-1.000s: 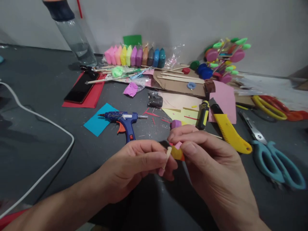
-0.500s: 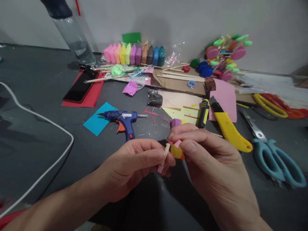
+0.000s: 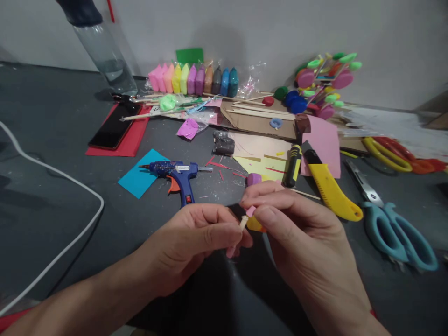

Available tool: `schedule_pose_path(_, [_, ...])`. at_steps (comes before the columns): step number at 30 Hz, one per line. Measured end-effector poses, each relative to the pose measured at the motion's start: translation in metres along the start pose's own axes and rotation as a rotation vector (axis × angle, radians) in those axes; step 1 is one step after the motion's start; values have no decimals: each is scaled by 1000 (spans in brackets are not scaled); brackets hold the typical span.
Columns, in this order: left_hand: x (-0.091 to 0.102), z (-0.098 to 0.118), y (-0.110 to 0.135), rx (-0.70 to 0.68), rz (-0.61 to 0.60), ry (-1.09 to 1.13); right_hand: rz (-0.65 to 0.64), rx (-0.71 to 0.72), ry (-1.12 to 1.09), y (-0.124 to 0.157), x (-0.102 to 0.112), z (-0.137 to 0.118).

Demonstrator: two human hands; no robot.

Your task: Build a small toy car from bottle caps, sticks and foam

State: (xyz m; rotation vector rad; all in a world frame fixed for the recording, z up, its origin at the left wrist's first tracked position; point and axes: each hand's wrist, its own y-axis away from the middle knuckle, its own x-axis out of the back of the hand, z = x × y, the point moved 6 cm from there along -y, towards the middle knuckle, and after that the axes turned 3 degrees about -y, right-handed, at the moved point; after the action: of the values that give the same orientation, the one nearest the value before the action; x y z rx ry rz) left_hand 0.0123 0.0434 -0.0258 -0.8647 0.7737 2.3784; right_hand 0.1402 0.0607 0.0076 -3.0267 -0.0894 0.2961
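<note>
Between thumb and fingers, my left hand (image 3: 206,240) pinches a short wooden stick (image 3: 243,222) with a pink piece (image 3: 231,252) at its lower end. My right hand (image 3: 297,233) grips a small pink piece (image 3: 250,211) between thumb and forefinger, right at the stick's upper end; whether the two touch is hard to tell. Something yellow-orange (image 3: 255,225) shows behind the fingertips, and I cannot make out what it belongs to. Just beyond the hands lie a blue glue gun (image 3: 175,170) and a purple round piece (image 3: 253,179).
A yellow utility knife (image 3: 332,191), teal-handled scissors (image 3: 399,233) and a black-and-yellow handle (image 3: 293,165) lie to the right. Bagged coloured clay (image 3: 192,80) lines the wall beside a water bottle (image 3: 108,60). A white cable (image 3: 84,189) curves along the left; a phone (image 3: 115,126) rests on red sheets.
My right hand has brought its pink piece down and left to the stick's upper end. The stick's visible part has become shorter. The whole view has shifted slightly.
</note>
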Motion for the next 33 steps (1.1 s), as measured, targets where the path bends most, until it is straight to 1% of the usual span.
schedule_pose_path(9, [0,0,1,9,7,-20,2,-24,6,-1,-2,-1])
schedule_pose_path(21, [1,0,0,3,7,-18,-12,-10,58,1,0,-3])
schedule_pose_path(27, [-1,0,0,-7,-7,-19,-14,26,124,0,-1,-7])
schedule_pose_path(33, [0,1,1,0,10,-16,0,75,194,0,-2,-12])
